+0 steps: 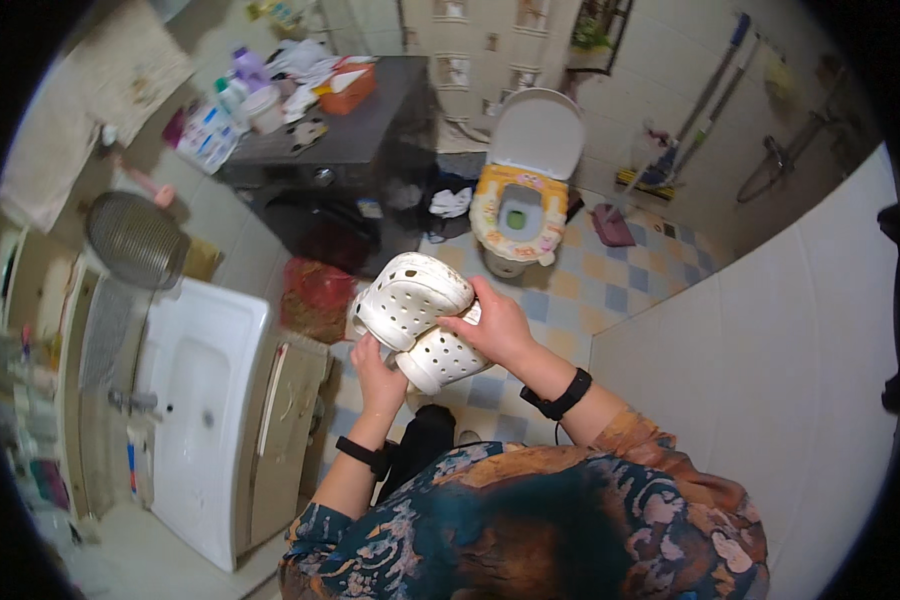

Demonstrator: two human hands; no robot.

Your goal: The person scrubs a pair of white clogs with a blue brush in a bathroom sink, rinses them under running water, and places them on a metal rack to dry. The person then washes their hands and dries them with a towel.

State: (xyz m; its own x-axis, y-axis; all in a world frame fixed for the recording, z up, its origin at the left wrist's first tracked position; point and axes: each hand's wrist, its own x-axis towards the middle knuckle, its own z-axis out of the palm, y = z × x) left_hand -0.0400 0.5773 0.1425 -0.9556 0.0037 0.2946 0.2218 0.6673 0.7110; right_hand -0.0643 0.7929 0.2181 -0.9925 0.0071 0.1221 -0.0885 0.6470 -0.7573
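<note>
Two white foam clogs with round vent holes are held up in front of me, above the tiled floor. The upper clog (pixel 412 296) shows brownish marks on its toe and overlaps the lower clog (pixel 444 356). My right hand (pixel 495 322) grips both at their right ends, its thumb lying across them. My left hand (pixel 379 379) is below the heel end of the upper clog, touching the pair from the left; its fingertips are partly hidden behind the clogs. A black band circles each wrist.
At left is a white washbasin (pixel 253 322) with a metal faucet (pixel 131 401). Ahead are a dark washing machine (pixel 345 150) bearing bottles and cloths, a red bag (pixel 319 289) beside it, and a toilet (pixel 536 131) with its lid raised. Mops (pixel 709 97) lean at the right wall.
</note>
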